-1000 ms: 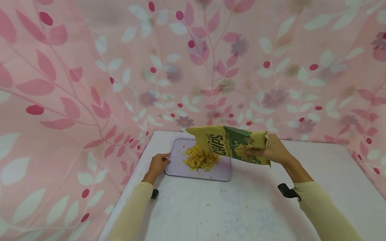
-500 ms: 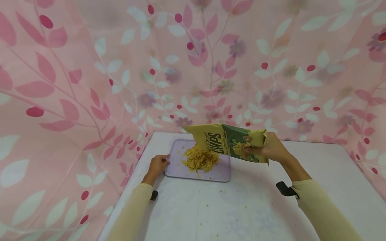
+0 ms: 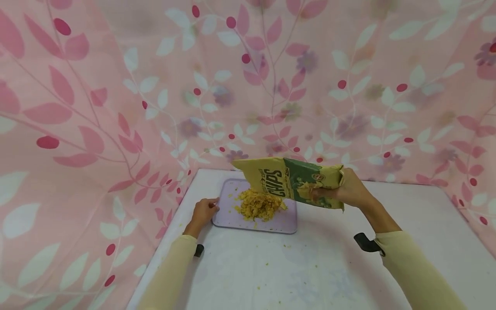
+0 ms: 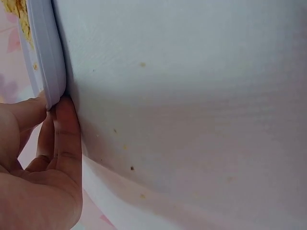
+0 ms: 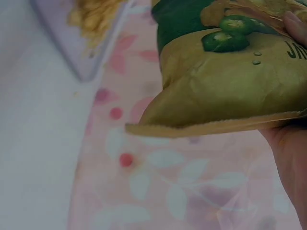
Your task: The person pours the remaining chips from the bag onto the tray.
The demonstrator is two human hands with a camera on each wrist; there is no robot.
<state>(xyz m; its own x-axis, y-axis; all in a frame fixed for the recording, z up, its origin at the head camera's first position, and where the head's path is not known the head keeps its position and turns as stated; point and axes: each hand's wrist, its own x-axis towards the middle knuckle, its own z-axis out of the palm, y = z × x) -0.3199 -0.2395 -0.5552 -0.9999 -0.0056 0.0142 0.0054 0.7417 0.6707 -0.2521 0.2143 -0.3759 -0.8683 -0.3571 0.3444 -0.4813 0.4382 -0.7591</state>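
Note:
My right hand (image 3: 350, 189) grips the bottom end of a yellow and green chip bag (image 3: 286, 181), held tilted above the tray with its mouth toward the left. A heap of yellow chips (image 3: 258, 209) lies on the lilac tray (image 3: 284, 227), under the bag's mouth. At the tray's left edge, my left hand (image 3: 204, 212) pinches the rim; in the left wrist view its thumb is on top and its fingers (image 4: 67, 120) lie beneath the edge. The right wrist view shows the bag's crimped bottom seam (image 5: 201, 129) beside the palm.
The tray rests on a white-covered table (image 3: 329, 258) with small crumbs (image 3: 286, 246) scattered in front of it. Pink floral cloth (image 3: 271, 86) hangs behind the table and along its left side. A dark band (image 3: 368, 243) sits on the right wrist.
The bag has shifted slightly up and left, with its mouth farther over the tray. More chips show at the right side of the heap. The left hand keeps its place on the rim.

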